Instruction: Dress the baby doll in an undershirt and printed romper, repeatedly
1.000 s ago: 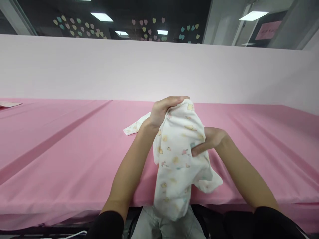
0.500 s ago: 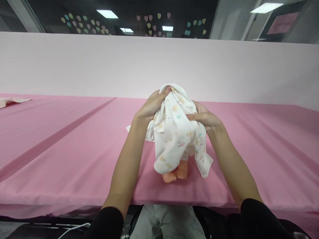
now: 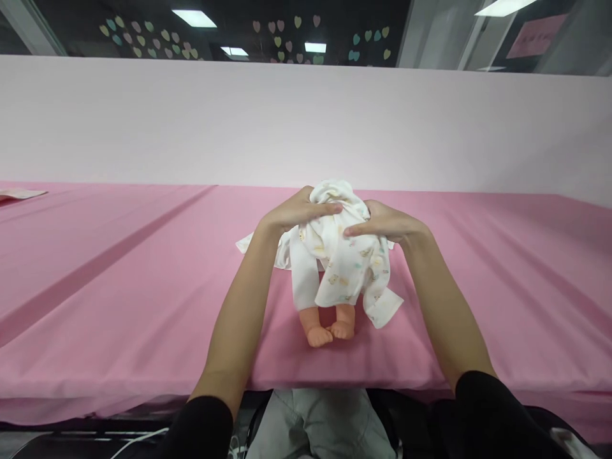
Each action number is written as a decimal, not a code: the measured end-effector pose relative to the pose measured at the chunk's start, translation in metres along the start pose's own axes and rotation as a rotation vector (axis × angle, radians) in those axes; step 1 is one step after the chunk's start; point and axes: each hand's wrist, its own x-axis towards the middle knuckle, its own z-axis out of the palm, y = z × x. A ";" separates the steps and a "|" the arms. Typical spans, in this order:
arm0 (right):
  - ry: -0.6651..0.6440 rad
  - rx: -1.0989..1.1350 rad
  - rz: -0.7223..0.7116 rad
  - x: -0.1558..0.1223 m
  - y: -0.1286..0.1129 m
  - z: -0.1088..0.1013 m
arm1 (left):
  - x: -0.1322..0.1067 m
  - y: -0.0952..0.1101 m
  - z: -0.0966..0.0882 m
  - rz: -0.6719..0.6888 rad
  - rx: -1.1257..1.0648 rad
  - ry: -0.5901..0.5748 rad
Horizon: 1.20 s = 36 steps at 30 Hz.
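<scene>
A baby doll (image 3: 319,335) lies on the pink-covered table, its bare feet toward me and white trousers on its legs. White baby clothing printed with small coloured figures (image 3: 351,271) covers its head and upper body. My left hand (image 3: 306,209) grips the bunched cloth at the upper left, thumb laid across the front. On the other side my right hand (image 3: 380,221) holds the cloth too, its thumb pressed on the front and its fingers behind. The doll's face and arms are hidden under the fabric.
A pink sheet (image 3: 119,287) with creases covers the table, whose front edge runs just before my lap. A folded pale cloth (image 3: 21,194) lies at the far left. Behind the table rises a white partition (image 3: 239,121).
Both hands have lowered slightly and drawn closer together, gathering the clothing over the doll's head. The cloth's lower edge has risen, so the white trousers and both lower legs now show.
</scene>
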 end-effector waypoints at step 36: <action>0.010 0.405 -0.290 0.019 0.018 0.020 | 0.009 -0.023 0.002 0.092 -0.518 -0.117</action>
